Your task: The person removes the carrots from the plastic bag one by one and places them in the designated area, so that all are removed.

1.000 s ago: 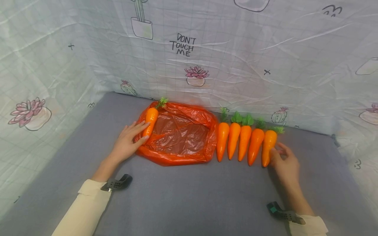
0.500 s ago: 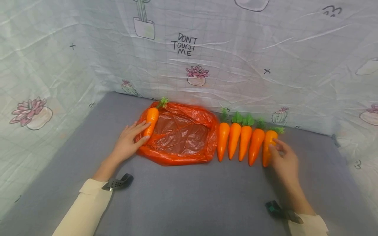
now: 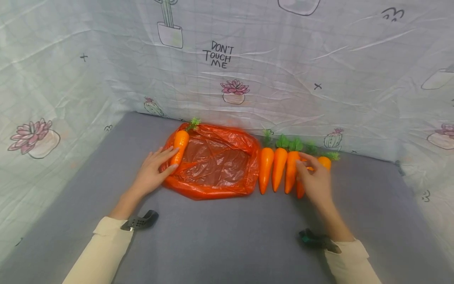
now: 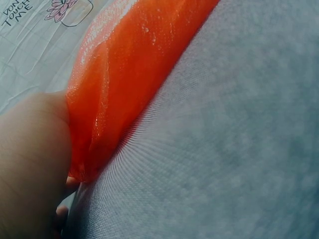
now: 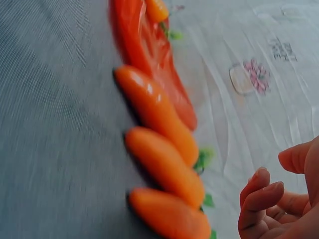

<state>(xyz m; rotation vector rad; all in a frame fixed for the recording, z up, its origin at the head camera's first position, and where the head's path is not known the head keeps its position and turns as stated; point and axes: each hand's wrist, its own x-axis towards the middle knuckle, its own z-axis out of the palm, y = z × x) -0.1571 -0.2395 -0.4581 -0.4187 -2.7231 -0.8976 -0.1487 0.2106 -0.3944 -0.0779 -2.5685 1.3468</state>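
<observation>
My left hand (image 3: 150, 169) rests at the left rim of an orange-red plastic bag (image 3: 216, 192), its straight fingers touching an orange carrot (image 3: 182, 140) with a green top that lies along the bag's inner left side. The left wrist view shows the thumb side against the bag (image 4: 119, 84). To the right of the bag, several carrots stand in a row, tips toward me. My right hand (image 3: 317, 183) is over the fourth carrot (image 3: 300, 190), largely covering it, with fingertips beside the third carrot (image 3: 291, 169). In the right wrist view the right thumb and fingers are apart, holding nothing.
The first carrot (image 3: 266, 169) lies right beside the bag, with the second carrot (image 3: 279, 169) next to it. The rightmost carrot (image 3: 324, 161) is partly hidden behind the right hand. A patterned curtain (image 3: 283, 71) rises behind the grey cloth surface (image 3: 213, 240).
My right hand has moved left from the rightmost carrot to over the fourth one, without lifting a carrot. The left hand, the bag and the carrots stay in place.
</observation>
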